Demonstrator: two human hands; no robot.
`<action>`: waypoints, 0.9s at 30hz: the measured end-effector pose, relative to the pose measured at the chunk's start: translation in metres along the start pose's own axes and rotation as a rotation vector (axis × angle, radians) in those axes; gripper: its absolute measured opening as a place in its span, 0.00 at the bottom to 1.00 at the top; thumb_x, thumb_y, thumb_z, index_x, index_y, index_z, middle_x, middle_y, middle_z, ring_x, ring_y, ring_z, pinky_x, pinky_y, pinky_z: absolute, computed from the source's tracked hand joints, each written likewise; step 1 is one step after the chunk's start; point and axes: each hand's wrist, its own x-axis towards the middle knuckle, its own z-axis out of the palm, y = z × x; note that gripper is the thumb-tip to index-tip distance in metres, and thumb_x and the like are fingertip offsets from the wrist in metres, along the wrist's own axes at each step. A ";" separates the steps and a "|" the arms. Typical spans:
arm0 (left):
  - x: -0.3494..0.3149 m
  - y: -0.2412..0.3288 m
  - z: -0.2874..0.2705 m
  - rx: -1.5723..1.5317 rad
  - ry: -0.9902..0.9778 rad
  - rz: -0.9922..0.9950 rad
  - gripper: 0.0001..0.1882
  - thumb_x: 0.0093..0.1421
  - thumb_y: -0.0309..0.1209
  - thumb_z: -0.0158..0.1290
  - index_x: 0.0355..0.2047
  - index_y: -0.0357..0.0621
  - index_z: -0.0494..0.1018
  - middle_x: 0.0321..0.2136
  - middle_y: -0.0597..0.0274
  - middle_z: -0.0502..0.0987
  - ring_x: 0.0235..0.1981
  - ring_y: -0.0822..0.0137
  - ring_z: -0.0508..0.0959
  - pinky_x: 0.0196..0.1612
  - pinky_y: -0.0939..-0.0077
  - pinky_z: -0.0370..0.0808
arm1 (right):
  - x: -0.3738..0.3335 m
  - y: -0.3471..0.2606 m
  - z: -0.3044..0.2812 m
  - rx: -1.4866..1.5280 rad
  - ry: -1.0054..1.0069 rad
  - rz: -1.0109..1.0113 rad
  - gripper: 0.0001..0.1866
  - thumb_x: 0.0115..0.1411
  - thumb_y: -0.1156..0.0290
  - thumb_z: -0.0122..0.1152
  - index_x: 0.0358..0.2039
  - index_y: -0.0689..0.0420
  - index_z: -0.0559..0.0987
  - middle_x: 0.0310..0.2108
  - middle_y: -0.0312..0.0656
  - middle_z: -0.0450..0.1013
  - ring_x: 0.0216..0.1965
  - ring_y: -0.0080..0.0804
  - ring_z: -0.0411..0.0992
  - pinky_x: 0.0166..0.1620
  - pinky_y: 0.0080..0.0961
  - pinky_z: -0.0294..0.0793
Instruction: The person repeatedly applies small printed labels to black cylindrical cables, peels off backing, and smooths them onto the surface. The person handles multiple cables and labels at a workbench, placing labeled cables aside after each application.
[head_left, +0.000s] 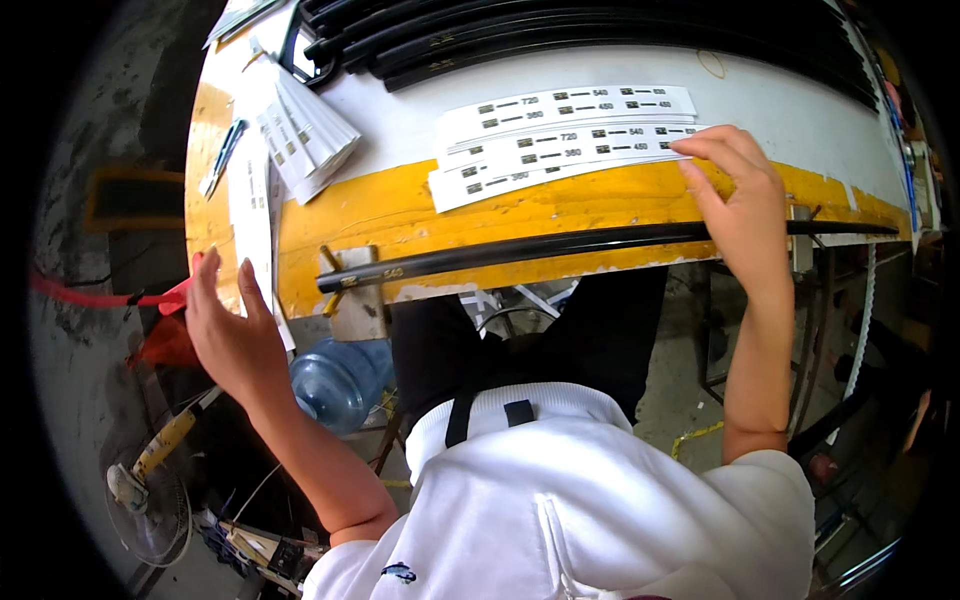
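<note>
My right hand (740,195) reaches over the yellow-edged bench, with thumb and forefinger pinched at the right end of a white label strip (590,146). Several such strips with small black printed marks lie overlapped there. Below them a long black tube (520,246) runs across the bench's front edge, its left end resting on a small block with an upright peg (357,300). The tube passes behind my right wrist. At the bench's left corner my left hand (228,325) is held with thumb and fingers apart, beside a red object (178,297) on a red hose, partly hidden by the fingers.
Many black tubes (600,30) are stacked along the bench's back. A fanned bundle of label strips (295,130) and a blue pen-like tool (225,158) lie at the left. Beneath stands a blue water bottle (340,383); a fan (148,510) is at the lower left.
</note>
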 end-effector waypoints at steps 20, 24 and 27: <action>-0.018 0.211 -0.005 -0.569 -0.678 0.753 0.45 0.48 0.58 0.57 0.53 0.29 0.70 0.60 0.52 0.68 0.63 0.53 0.65 0.61 0.64 0.67 | 0.011 -0.002 0.028 0.031 -0.003 0.083 0.09 0.52 0.75 0.66 0.36 0.57 0.84 0.31 0.38 0.72 0.36 0.37 0.71 0.39 0.32 0.72; -0.016 0.213 -0.006 -0.546 -0.725 0.739 0.46 0.47 0.60 0.58 0.51 0.26 0.71 0.59 0.51 0.68 0.63 0.52 0.65 0.59 0.66 0.69 | 0.011 -0.005 0.031 0.024 0.001 0.091 0.09 0.50 0.76 0.68 0.34 0.58 0.84 0.30 0.38 0.72 0.34 0.36 0.71 0.37 0.32 0.72; -0.015 0.215 -0.007 -0.556 -0.735 0.721 0.47 0.46 0.60 0.58 0.50 0.24 0.72 0.59 0.51 0.69 0.63 0.52 0.66 0.58 0.66 0.70 | 0.009 -0.006 0.033 0.016 0.016 0.089 0.10 0.49 0.76 0.68 0.34 0.57 0.84 0.30 0.38 0.72 0.33 0.36 0.71 0.36 0.31 0.72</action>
